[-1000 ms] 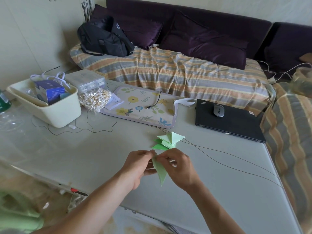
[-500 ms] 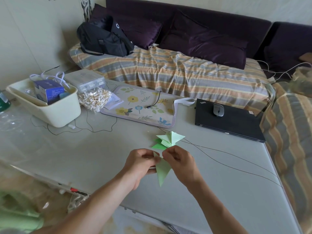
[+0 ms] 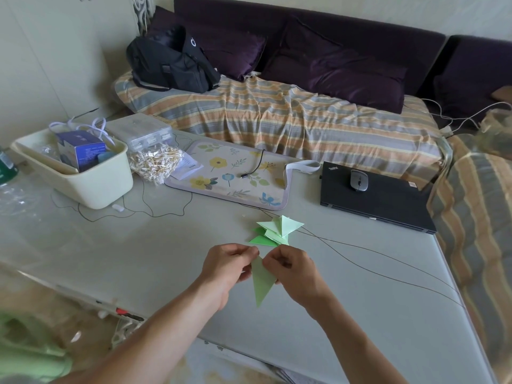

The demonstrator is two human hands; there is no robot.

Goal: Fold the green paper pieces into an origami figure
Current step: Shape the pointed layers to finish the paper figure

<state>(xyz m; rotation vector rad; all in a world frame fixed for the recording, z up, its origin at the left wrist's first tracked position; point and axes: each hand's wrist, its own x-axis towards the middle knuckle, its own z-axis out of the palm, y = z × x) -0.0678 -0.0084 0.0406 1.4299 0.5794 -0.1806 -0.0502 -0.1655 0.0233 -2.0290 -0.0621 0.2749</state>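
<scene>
1. I see the left hand (image 3: 225,266) and right hand (image 3: 293,268) both pinching a green paper triangle (image 3: 261,284) above the bench (image 3: 166,253).
2. Folded green pieces (image 3: 274,231) lie just beyond that triangle.

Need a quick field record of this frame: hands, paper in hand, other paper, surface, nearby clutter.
left hand: pinches the top edge of the green paper piece
right hand: pinches the same top edge, from the other side
green paper piece: long triangle, point hanging down toward the person, held above the table
folded green pieces: small pile on the table, just beyond the hands, untouched
table: pale, thin dark cable across it
nearby: closed black laptop with mouse on top; floral mat; cream tub
</scene>
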